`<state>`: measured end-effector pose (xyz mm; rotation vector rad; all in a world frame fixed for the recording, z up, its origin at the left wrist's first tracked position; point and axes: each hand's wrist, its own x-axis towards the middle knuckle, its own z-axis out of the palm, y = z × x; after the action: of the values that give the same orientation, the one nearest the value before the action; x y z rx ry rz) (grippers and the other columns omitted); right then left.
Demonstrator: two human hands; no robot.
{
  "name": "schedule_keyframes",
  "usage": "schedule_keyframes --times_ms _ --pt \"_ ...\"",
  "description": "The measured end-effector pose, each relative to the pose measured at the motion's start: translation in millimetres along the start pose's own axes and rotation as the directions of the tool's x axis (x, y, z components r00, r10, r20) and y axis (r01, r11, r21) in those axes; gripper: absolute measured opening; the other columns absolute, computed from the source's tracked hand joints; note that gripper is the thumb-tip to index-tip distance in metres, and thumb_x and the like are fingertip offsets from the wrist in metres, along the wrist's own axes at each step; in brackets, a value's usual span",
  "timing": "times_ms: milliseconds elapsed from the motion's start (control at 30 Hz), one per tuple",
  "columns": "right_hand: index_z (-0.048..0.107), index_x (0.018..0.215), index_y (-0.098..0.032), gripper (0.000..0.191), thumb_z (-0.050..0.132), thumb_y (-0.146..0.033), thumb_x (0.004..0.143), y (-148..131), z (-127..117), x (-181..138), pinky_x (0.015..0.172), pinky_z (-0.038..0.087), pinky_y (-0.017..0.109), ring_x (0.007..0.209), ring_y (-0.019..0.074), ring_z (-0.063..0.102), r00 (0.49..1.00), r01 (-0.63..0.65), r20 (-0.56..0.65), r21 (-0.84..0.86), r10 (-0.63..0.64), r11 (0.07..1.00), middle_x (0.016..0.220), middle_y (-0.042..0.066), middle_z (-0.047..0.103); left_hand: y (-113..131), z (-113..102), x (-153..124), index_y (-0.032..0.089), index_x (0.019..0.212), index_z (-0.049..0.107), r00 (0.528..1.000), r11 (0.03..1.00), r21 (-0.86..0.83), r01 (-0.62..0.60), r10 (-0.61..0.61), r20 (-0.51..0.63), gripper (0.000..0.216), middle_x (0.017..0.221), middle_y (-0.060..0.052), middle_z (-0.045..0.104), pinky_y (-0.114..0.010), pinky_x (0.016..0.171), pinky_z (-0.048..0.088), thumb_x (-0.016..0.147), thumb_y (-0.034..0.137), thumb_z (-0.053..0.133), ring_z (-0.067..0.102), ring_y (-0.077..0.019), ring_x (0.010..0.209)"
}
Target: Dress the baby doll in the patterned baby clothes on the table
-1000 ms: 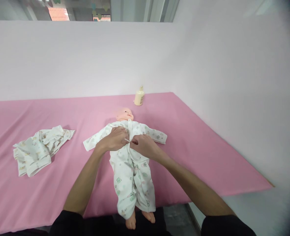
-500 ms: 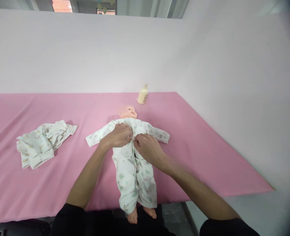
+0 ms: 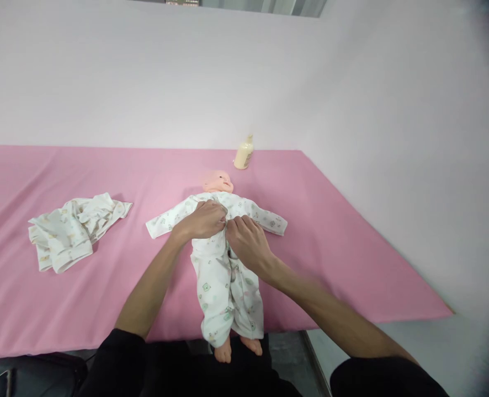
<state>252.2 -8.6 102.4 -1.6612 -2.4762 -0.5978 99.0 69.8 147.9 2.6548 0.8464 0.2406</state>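
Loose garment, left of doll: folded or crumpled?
Crumpled. The loose garment lies bunched in an uneven heap on the pink cover, apart from the doll.

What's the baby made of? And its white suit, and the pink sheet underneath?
The peach-coloured baby doll looks like smooth plastic or vinyl: even, hairless, moulded head. Its white printed baby suit seems soft matte cotton, creasing loosely. The pink table sheet looks like thin matte cloth, with faint folds.

Doll [image 3: 217, 181] lies face-up in white, seemingly printed romper [image 3: 227, 286].
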Motion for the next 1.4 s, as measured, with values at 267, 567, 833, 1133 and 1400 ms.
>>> schedule_keyframes --times_ms 267,567,833,1133,1400 --pt "0.056 0.073 -0.017 0.017 0.046 -0.013 0.086 10 3 6 0.065 0.033 0.030 0.070 0.0178 0.050 0.979 -0.200 0.031 0.352 0.202 0.914 0.071 0.005 0.059 0 1 -1 0.018 0.055 0.035 1.000 1.000 -0.026 0.000 0.000 0.027 0.024 0.074 -0.006 0.055 -0.044 0.085 0.039 0.078 0.015 0.041 0.052 -0.0254 0.088" --pt "0.054 0.077 -0.019 0.020 0.047 -0.032 0.089 34 -11 3 0.061 0.037 0.026 0.065 0.0123 0.049 0.950 -0.312 0.269 0.817 0.157 0.485 0.071 -0.001 0.058 3 -2 -3 0.018 0.058 0.029 1.000 1.000 -0.001 -0.027 0.027 -0.004 0.021 0.069 -0.004 0.051 -0.043 0.084 0.040 0.077 0.016 0.038 0.050 -0.0232 0.083" --pt "0.052 0.077 -0.019 0.022 0.045 -0.033 0.091 37 -14 3 0.063 0.037 0.027 0.065 0.0120 0.048 0.966 -0.253 0.241 0.804 0.093 0.538 0.071 -0.002 0.056 4 5 0 0.019 0.061 0.029 0.999 0.999 0.040 -0.025 0.026 -0.028 0.016 0.070 -0.004 0.049 -0.042 0.083 0.039 0.073 0.013 0.038 0.047 -0.0231 0.083" --pt "0.058 0.074 -0.018 0.027 0.047 -0.038 0.088 35 -17 6 0.050 0.031 0.025 0.053 0.0109 0.043 0.903 -0.429 0.390 0.785 0.182 0.447 0.061 -0.002 0.052 5 8 1 0.018 0.059 0.031 0.999 0.999 0.033 -0.003 0.004 -0.033 0.017 0.069 -0.004 0.051 -0.044 0.086 0.038 0.073 0.012 0.038 0.047 -0.0239 0.087" --pt "0.049 0.066 -0.018 0.016 0.047 -0.029 0.078 35 -15 7 0.045 0.027 0.022 0.051 0.0084 0.034 0.891 -0.453 0.416 0.793 0.182 0.407 0.058 -0.005 0.040 3 9 1 0.018 0.059 0.031 0.999 0.999 0.044 -0.030 0.032 -0.031 0.020 0.068 -0.004 0.050 -0.045 0.086 0.038 0.076 0.013 0.040 0.047 -0.0239 0.087"
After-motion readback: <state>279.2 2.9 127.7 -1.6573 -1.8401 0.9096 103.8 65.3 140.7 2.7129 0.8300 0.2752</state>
